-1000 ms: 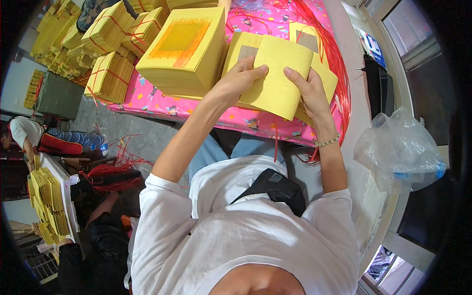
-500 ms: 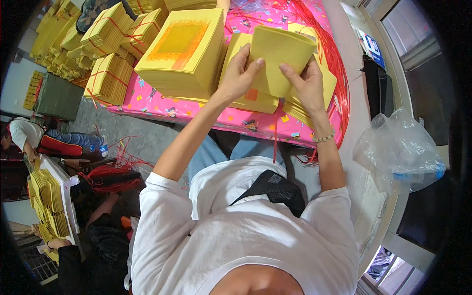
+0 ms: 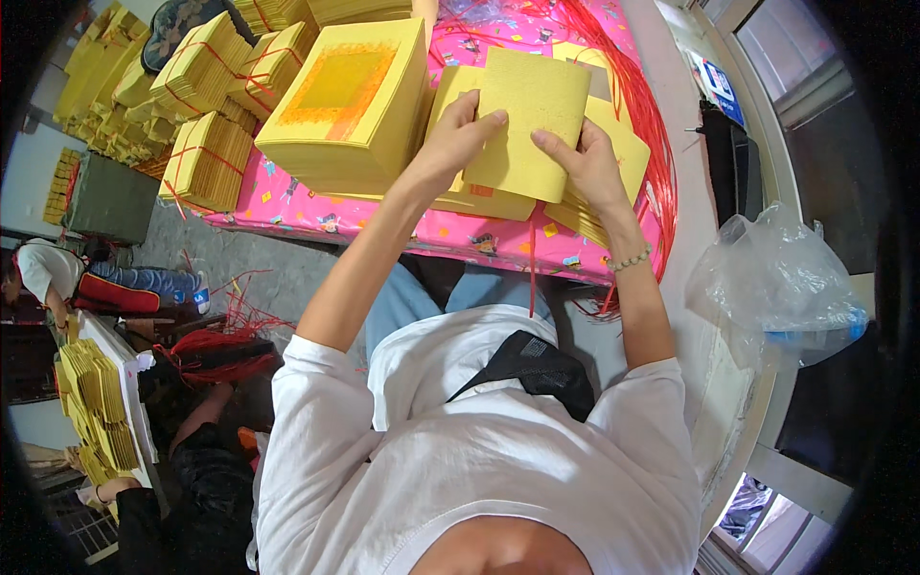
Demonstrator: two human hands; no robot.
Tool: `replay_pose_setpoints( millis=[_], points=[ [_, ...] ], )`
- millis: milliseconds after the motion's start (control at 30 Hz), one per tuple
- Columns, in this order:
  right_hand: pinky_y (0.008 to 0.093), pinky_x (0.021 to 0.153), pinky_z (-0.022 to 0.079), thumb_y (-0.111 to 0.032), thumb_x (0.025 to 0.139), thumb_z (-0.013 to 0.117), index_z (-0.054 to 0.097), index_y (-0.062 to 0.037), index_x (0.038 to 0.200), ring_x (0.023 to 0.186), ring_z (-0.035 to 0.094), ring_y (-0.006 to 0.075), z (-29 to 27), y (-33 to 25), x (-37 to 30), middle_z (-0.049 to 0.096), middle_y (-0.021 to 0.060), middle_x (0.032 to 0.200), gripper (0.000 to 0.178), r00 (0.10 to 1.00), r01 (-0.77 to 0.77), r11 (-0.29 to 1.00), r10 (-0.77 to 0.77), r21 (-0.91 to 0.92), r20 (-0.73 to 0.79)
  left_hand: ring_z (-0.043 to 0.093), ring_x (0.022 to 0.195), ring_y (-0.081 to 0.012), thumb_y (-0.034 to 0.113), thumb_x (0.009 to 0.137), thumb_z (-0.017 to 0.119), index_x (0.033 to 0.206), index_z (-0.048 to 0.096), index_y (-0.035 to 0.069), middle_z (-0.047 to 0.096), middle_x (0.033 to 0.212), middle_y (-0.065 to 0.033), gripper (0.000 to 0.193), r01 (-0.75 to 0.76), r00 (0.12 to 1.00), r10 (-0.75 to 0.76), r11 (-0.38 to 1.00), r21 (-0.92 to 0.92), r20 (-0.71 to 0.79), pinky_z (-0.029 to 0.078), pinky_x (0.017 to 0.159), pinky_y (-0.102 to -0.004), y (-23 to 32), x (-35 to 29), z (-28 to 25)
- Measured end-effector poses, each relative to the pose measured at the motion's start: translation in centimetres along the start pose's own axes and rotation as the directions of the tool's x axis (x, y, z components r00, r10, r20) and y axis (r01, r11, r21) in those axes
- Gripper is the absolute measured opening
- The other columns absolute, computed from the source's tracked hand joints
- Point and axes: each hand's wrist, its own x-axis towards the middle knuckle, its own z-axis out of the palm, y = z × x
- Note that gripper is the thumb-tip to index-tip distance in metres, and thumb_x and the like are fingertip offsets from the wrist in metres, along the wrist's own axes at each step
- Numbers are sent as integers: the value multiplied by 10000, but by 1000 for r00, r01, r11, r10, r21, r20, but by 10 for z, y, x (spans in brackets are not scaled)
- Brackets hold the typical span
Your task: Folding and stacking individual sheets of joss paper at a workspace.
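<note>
Between my two hands, above the table, I hold up a slightly bent sheaf of plain yellow paper. My left hand pinches its left edge, thumb in front. My right hand grips the lower right edge, its thumb pressed on the face. Under the sheaf lies a low stack of yellow paper, mostly covered. To the right, partly behind my right hand, more yellow sheets are fanned out. A tall block of yellow paper with an orange-printed square on top stands left of my left hand.
String-tied paper bundles fill the table's left side. Long red strings run down the right of the pink tablecloth. A clear plastic bag rests on the right ledge. Other people work at a table with yellow paper at lower left.
The sheaf has turned more upright and flatter, its face now toward me, and shifted slightly left. Both hands still hold it; my right hand has moved a little left.
</note>
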Motion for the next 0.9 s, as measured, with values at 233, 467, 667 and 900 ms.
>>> replay_pose_setpoints(
  millis=[233,467,667,900],
  points=[
    [274,775,519,-170,858,674,550,58,1134,890,633,141,-6,0,-2,641,114,1041,379,983,-186,959,181,213,41,549,1030,-209,170,925,516,1260,431,-16,546,1125,-145,393,222,970,-227,973,-65,-83,450,868,-326,19,-4,22],
    [284,797,523,-163,872,654,519,55,1158,916,633,158,-8,-3,-6,626,122,1066,383,977,-214,951,209,222,47,563,1036,-207,157,932,502,1262,432,-13,550,1167,-141,377,210,975,-215,974,-91,-57,465,855,-327,16,-2,24],
    [269,782,516,-105,856,662,548,27,1158,911,626,132,-5,-16,-20,646,89,1043,348,993,-103,985,109,141,-38,525,1097,-155,196,954,500,1344,356,-1,532,1225,-101,461,111,994,-111,994,9,-16,419,928,-278,21,-12,35],
    [278,833,497,-70,840,671,487,8,1209,970,601,136,-3,-28,-43,616,89,1093,419,996,54,995,-47,87,-81,530,1069,-138,127,945,502,1330,365,18,548,1205,-83,423,-166,986,169,971,-174,1,434,899,-292,7,-30,50]
  ],
)
